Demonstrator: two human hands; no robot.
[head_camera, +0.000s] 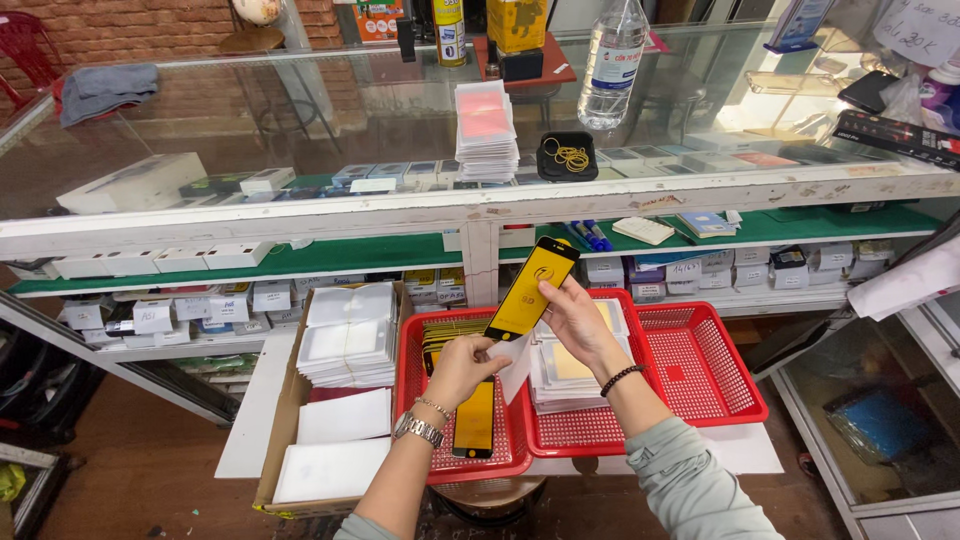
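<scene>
A black phone screen protector with a yellow oval mark (533, 288) is held upright above the red baskets. My right hand (577, 322) grips its right edge. My left hand (462, 368) pinches its lower end together with a white paper sleeve (517, 362). Below my left hand, another black and yellow protector (474, 420) lies in the left red basket (412, 350), beside a row of similar ones (447, 334). The middle red basket (590, 432) holds a stack of white sleeved packs (562, 375).
A cardboard box (290, 400) at left holds stacks of white envelopes (349, 335). A third red basket (700, 360) sits at right. Behind stands a glass display counter (470, 212) with a pile of packets (486, 130), a tray of rubber bands (567, 155) and a water bottle (611, 62).
</scene>
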